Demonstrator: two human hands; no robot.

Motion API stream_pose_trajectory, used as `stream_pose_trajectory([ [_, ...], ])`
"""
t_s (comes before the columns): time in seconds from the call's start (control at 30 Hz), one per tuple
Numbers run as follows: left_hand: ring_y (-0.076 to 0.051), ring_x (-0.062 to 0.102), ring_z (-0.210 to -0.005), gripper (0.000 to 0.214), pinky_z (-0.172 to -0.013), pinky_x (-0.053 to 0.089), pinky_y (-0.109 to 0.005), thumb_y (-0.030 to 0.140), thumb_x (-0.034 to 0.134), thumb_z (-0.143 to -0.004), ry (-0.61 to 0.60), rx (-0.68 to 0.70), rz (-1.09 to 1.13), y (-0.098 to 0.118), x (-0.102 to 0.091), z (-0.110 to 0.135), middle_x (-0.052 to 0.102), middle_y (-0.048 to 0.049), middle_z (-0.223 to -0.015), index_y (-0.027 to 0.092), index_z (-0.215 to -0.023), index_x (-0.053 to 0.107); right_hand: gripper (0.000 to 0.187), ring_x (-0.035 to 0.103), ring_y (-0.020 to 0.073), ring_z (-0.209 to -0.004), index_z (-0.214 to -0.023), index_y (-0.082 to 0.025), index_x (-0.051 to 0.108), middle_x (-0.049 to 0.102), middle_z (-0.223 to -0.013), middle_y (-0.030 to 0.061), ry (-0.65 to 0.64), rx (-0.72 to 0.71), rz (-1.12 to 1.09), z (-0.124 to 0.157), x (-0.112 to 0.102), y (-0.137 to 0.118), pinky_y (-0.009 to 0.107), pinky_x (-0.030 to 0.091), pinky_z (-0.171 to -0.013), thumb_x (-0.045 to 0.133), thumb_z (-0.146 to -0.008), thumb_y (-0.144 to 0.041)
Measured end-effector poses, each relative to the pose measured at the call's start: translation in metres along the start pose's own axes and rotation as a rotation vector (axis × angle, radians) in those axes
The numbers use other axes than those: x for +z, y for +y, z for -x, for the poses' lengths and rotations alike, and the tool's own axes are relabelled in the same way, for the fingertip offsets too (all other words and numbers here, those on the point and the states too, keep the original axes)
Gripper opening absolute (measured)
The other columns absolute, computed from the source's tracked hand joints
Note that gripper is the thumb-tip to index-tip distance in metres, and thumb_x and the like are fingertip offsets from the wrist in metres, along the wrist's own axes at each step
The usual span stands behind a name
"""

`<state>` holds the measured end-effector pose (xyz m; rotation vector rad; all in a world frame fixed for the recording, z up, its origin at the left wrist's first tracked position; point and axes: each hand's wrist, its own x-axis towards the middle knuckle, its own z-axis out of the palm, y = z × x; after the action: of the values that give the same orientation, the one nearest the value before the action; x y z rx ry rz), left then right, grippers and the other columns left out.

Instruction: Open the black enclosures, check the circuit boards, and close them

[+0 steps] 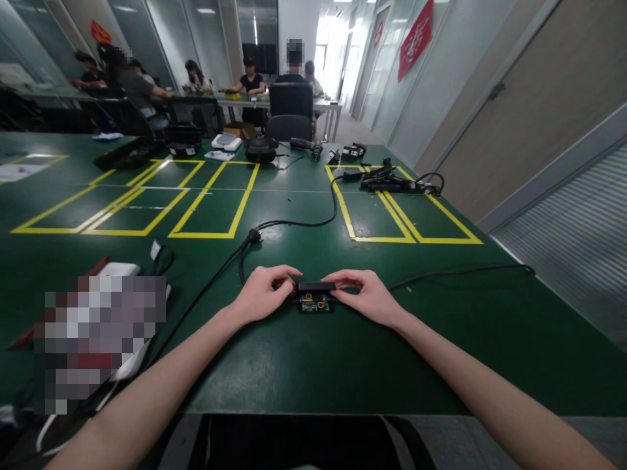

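A small black power adapter (316,297) lies on the green table (304,365) in front of me, its case open with the green circuit board showing. A black lid piece sits along its far edge. My left hand (262,292) pinches the adapter's left end, fingers curled around it. My right hand (367,294) grips the right end, fingers closed on the lid and case. Black cables (294,224) run from the adapter's left side up the table, and another cable (460,271) trails right.
Yellow tape rectangles (215,202) mark the table. More black adapters and cables (392,183) lie at the back right; a black device (260,150) and white boxes stand at the back. A pixelated patch covers the near left. Several people sit at a far table.
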<state>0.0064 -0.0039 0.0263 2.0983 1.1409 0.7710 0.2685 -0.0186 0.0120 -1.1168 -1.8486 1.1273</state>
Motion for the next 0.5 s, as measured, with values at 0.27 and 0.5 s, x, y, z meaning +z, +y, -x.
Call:
stream_pose_trajectory([
  [0.27,-0.016,0.068,-0.074,0.035,-0.075,0.052,-0.027,0.029,0.048,-0.096,-0.098,0.064,0.009,0.0005,-0.0051,0.0023,0.077,-0.0015,-0.086,0.017,-0.12,0.071,0.036,0.075,0.0218,-0.099,-0.098,-0.022,0.08,0.079,-0.105,0.0066,-0.035,-0.27,0.17,0.0013,-0.0036,-0.0002,0.041,0.06,-0.094,0.055,-0.078,-0.006],
  [0.5,-0.022,0.069,-0.095,0.048,-0.086,0.054,-0.032,0.037,0.079,-0.079,-0.204,0.266,-0.207,-0.0019,0.0025,0.0047,0.074,-0.0057,-0.105,0.022,-0.124,0.069,0.023,0.072,0.0244,-0.102,-0.106,-0.023,0.075,0.077,-0.108,0.0095,-0.087,-0.401,0.281,0.0012,-0.0058,0.001,0.044,0.056,-0.095,0.071,-0.084,-0.019],
])
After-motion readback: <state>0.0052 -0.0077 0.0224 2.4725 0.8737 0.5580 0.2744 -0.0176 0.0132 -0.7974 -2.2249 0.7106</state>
